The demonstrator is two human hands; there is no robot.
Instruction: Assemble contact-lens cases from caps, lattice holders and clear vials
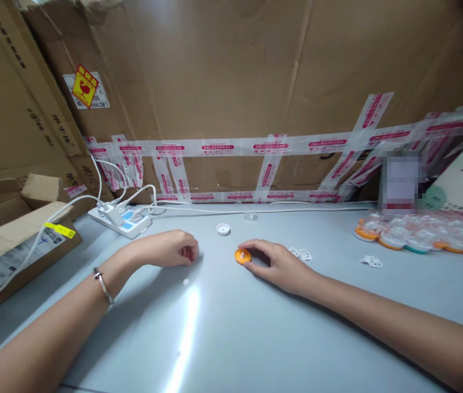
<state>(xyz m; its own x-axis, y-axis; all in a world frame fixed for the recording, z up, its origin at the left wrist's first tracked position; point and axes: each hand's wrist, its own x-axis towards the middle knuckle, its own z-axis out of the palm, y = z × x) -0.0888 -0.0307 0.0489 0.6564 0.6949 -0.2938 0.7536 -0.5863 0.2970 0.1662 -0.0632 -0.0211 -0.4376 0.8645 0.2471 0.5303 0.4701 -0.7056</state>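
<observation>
Between the thumb and fingers of my right hand (282,265) is an orange round disc (242,263) with a small shiny piece at its centre. My left hand (172,248), wearing a bracelet at the wrist, rests over the table with its fingers curled in. Whatever those fingers may hold is hidden. A small pale disc (186,281) lies on the table just below the left hand. Beyond both hands sit a white round cap (223,230) and a small clear plastic piece (250,215). Flat white cut-out parts (305,255) lie just behind my right hand.
More white cut-out parts (372,261) lie to the right, before a row of clear-topped pieces with orange and green bases (415,234). A power strip (131,221) with white cables stands back left, beside an open carton (14,251). A large taped cardboard box (215,71) walls off the back.
</observation>
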